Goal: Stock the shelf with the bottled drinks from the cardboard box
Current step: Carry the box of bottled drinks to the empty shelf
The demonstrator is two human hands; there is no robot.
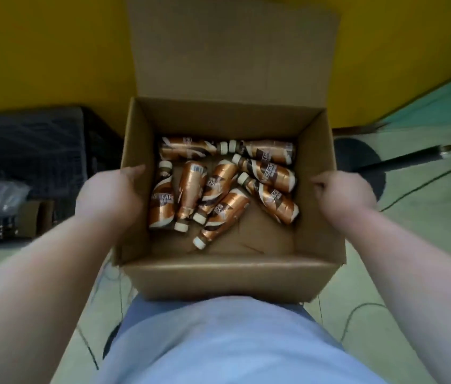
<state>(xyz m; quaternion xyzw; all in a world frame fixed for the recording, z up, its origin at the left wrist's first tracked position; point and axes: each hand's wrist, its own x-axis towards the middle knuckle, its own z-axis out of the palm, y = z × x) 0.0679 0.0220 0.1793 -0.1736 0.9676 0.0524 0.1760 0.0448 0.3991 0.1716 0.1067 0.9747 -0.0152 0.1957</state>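
Note:
An open cardboard box [227, 275] is held in front of my body, its far flap standing upright. Several copper-and-brown bottled drinks [218, 187] with cream caps lie loose on its bottom, pointing different ways. My left hand [108, 195] grips the box's left wall, fingers curled over the rim. On the opposite side, my right hand [343, 189] holds the right wall from outside, fingers closed against it. No shelf is in view.
A yellow wall [38, 51] rises behind the box. A dark crate [24, 167] with a plastic bag stands on the floor at left. At right is a round black base [357, 159] with a pole, and cables [426, 178] run over the pale green floor.

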